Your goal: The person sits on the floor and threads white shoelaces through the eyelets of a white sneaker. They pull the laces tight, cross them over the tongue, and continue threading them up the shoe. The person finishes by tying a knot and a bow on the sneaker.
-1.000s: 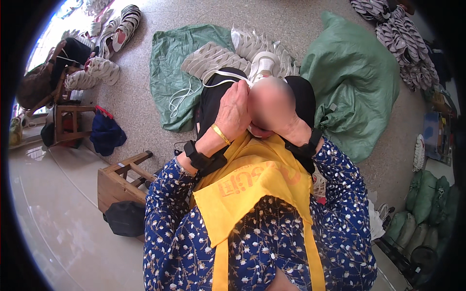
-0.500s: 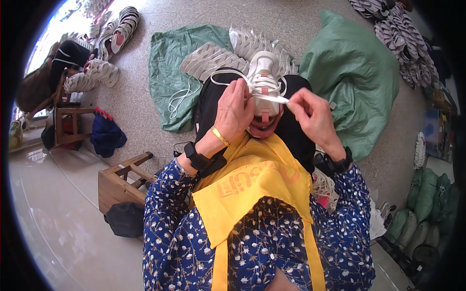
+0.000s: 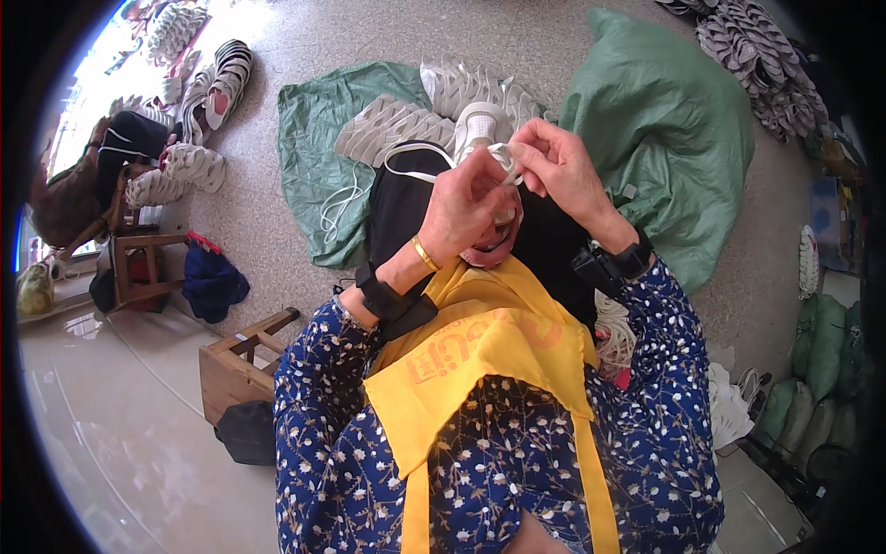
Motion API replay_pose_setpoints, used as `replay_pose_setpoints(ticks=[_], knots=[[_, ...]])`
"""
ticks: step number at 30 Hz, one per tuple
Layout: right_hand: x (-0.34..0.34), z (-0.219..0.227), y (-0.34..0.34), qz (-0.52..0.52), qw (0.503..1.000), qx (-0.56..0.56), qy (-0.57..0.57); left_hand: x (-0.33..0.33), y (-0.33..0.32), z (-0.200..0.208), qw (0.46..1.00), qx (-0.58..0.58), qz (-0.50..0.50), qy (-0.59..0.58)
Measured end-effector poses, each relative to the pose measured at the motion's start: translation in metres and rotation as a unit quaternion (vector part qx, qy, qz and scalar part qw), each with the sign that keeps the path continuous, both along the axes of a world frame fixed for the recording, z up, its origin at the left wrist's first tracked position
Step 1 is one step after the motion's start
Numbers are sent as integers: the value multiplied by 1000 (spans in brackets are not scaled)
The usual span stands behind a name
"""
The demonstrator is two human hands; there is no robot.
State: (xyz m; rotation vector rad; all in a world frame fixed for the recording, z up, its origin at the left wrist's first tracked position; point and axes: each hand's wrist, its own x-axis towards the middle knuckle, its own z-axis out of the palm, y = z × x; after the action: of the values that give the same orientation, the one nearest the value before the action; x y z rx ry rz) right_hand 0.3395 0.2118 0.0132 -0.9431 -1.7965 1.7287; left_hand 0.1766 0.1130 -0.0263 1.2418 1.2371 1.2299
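A white sneaker (image 3: 481, 122) with a pinkish heel collar rests between my knees, toe pointing away from me. My left hand (image 3: 469, 205) is closed over its near part and hides much of the tongue and eyelets. White shoelace (image 3: 406, 172) bows out in a loop to the left of that hand, over my black trouser leg. Close by on the right, my right hand (image 3: 561, 171) pinches the shoelace just above the shoe's lacing. The fingertips of both hands nearly meet there.
White shoes in stacked rows (image 3: 406, 129) lie beyond my knees on a green sack (image 3: 309, 138). A full green sack (image 3: 660, 148) stands to the right. Wooden stools (image 3: 235, 365) are at the left. More shoe stacks (image 3: 761, 69) lie at the far right.
My right hand has moved left and away from me, toward the left hand. The lace that was stretched between them is now gathered over the shoe. The view has shifted slightly.
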Motion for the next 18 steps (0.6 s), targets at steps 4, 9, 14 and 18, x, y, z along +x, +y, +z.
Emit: replay_pose_setpoints(ticks=[4,9,14,18], knots=[[4,-13,2,-10,993,-91,71,-6,-3,5,999,-23,-6,27],[2,-27,-6,-14,972,-205,113,-16,-12,-1,999,11,28,-16],[58,-30,-9,0,980,-190,65,-66,-41,4,988,-37,89,-123],[145,-14,-2,-57,971,-212,90,-151,-82,10,975,-67,188,-101]])
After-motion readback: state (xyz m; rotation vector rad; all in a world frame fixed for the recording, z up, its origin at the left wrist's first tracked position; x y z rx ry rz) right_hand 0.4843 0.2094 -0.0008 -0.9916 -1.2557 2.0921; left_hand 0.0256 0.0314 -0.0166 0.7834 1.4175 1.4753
